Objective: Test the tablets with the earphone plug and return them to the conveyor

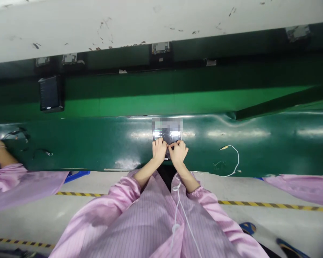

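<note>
A dark, glossy flat panel, like a screen (167, 135), lies on the green bench mat straight in front of me; its far part is blurred out by blocks. My left hand (158, 150) rests over its near left side, fingers curled. Over the near right side, my right hand (178, 152) is curled too, thumb and index finger pinched together. The fingertips of both hands almost meet at the middle of the panel. Whatever small thing they pinch there is too small or hidden to tell.
On the mat at right lies a white cord with a yellow clip (224, 147). Dark cables (18, 134) lie at left near a co-worker's arm (2, 154). Beyond the bench edge, a black boxy device (51, 94) and circuit boards (160, 47) sit on the green line. A white shelf (150, 21) overhangs.
</note>
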Tool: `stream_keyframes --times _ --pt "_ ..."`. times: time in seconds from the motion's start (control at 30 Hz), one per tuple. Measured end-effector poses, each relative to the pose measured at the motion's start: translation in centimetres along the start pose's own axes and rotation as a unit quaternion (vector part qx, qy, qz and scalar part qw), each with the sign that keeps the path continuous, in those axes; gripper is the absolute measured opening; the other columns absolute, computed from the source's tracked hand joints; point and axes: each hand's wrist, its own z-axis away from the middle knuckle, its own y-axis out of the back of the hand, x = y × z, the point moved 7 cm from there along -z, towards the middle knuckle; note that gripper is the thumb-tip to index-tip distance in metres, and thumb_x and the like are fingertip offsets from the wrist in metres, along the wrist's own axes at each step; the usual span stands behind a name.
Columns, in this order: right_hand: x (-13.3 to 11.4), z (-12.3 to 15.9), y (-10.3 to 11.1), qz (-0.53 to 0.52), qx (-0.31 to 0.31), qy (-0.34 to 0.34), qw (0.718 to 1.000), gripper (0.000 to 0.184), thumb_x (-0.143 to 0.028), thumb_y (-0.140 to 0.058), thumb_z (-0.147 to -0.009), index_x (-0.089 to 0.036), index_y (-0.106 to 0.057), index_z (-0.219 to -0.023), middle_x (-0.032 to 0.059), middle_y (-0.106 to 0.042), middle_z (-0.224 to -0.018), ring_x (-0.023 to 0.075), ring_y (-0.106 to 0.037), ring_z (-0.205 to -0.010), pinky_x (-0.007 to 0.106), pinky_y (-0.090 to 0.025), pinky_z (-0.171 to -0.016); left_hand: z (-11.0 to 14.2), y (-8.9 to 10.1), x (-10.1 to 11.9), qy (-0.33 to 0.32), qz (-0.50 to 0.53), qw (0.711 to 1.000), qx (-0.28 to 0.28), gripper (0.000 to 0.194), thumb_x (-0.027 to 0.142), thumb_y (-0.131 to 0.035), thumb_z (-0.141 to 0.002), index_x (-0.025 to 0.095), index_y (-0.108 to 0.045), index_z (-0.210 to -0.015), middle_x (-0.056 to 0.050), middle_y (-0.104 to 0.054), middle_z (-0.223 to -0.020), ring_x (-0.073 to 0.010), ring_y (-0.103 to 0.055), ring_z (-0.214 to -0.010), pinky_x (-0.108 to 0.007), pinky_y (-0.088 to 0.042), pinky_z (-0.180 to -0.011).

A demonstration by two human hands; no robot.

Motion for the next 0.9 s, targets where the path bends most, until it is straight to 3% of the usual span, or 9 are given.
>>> stream_keyframes --times 0.13,0.27,0.37,0.47,0.63,0.77,0.9 --pt "1.5 -0.1 0.9 -0.001 0.047 -0.008 0.999 0.014 -0.022 -0.066 -0.082 -0.015 -0.062 -0.094 0.0131 -0.054 -0.102 0.0299 -0.05 -0.096 0.039 -0.037 -0.08 0.4 1.3 -1.8 0.02 -0.018 0.999 0.046 0.017 0.022 -0.054 -0.091 0.019 -0.063 -0.105 -0.014 -0.055 -0.126 -0.029 -0.049 -0.118 -0.045 -0.037 -0.101" --pt "6.1 0.6 4.5 -0.024 0.106 -0.008 0.994 0.026 -0.04 -0.059 -0.087 -0.015 -0.06 -0.097 0.0143 -0.055 -0.101 0.0304 -0.052 -0.098 0.04 -0.041 -0.081 1.1 3.2 -4.8 0.079 -0.016 0.992 0.094 0.039 0.034 -0.051 -0.092 0.013 -0.05 -0.125 -0.021 -0.049 -0.133 -0.0335 -0.048 -0.122 -0.049 -0.038 -0.1" --pt "10.5 2.1 8.0 -0.038 0.148 -0.008 0.988 0.045 -0.057 -0.045 -0.09 -0.016 -0.062 -0.085 0.0141 -0.055 -0.091 0.03 -0.056 -0.092 0.042 -0.044 -0.081 0.9 2.7 -6.0 0.106 0.005 0.99 0.088 0.063 0.047 -0.063 -0.082 0.009 -0.045 -0.13 -0.022 -0.054 -0.126 -0.0364 -0.053 -0.117 -0.049 -0.042 -0.096" --pt "14.2 4.1 11.6 -0.035 0.192 -0.022 0.981 0.061 -0.071 -0.032 -0.088 -0.019 -0.06 -0.074 0.0131 -0.054 -0.082 0.0292 -0.057 -0.081 0.043 -0.047 -0.073 0.6 1.4 -5.7 0.11 0.032 0.991 0.076 0.082 0.056 -0.072 -0.071 0.009 -0.042 -0.132 -0.022 -0.055 -0.122 -0.0385 -0.055 -0.115 -0.05 -0.045 -0.093" --pt "18.4 5.3 17.9 -0.003 0.262 -0.054 0.964 0.06 -0.072 -0.034 -0.087 -0.019 -0.06 -0.078 0.0141 -0.057 -0.083 0.0283 -0.057 -0.076 0.043 -0.048 -0.072 0.5 0.5 -5.0 0.1 0.077 0.988 0.085 0.091 0.057 -0.074 -0.067 0.008 -0.038 -0.134 -0.023 -0.052 -0.123 -0.0379 -0.053 -0.12 -0.05 -0.046 -0.096" --pt "22.5 1.7 22.4 0.03 0.293 -0.068 0.953 0.057 -0.069 -0.035 -0.086 -0.017 -0.059 -0.088 0.0184 -0.059 -0.093 0.0311 -0.057 -0.084 0.046 -0.047 -0.079 0.3 0.1 -5.4 0.081 0.106 0.984 0.117 0.083 0.055 -0.069 -0.072 0.006 -0.04 -0.133 -0.023 -0.053 -0.121 -0.039 -0.049 -0.123 -0.053 -0.043 -0.1" --pt "26.9 -5.1 24.3 0.053 0.265 -0.087 0.959 0.046 -0.065 -0.049 -0.081 -0.02 -0.054 -0.075 0.0159 -0.058 -0.079 0.0327 -0.057 -0.081 0.046 -0.046 -0.079 0.2 -0.3 -7.0 0.068 0.137 0.976 0.152 0.06 0.053 -0.051 -0.083 0.011 -0.051 -0.126 -0.019 -0.059 -0.112 -0.0366 -0.057 -0.112 -0.055 -0.046 -0.096"
